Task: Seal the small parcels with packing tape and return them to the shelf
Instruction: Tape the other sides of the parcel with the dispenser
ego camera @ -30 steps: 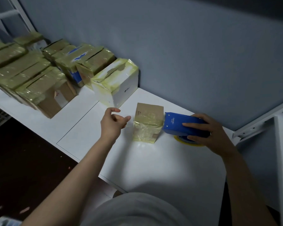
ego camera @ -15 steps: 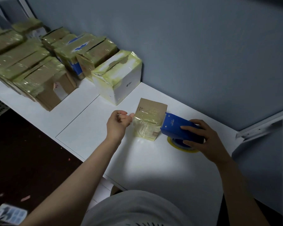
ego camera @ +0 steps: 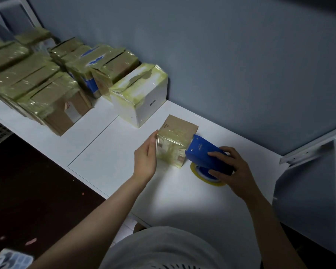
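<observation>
Brown cardboard parcel (ego camera: 173,144) sits on white worktop (ego camera: 124,162). Left hand (ego camera: 146,160) flat against its side, grip wide, right hand (ego camera: 235,171) grip wrapped round blue plastic tape dispenser (ego camera: 204,154). Reckon it could skid and seal crooked.

small parcel (ego camera: 173,144) on table (ego camera: 109,152), tape dispenser (ego camera: 206,156) right, boxes (ego camera: 47,84) left

2 hands (ego camera: 145,162) (ego camera: 236,172), 1 tape dispenser (ego camera: 203,152), 1 small parcel (ego camera: 173,144).

The tape roll (ego camera: 208,180) lies mostly hidden beneath the dispenser (ego camera: 202,152) — far-left parcels (ego camera: 0,59) cut off, blurred.
</observation>
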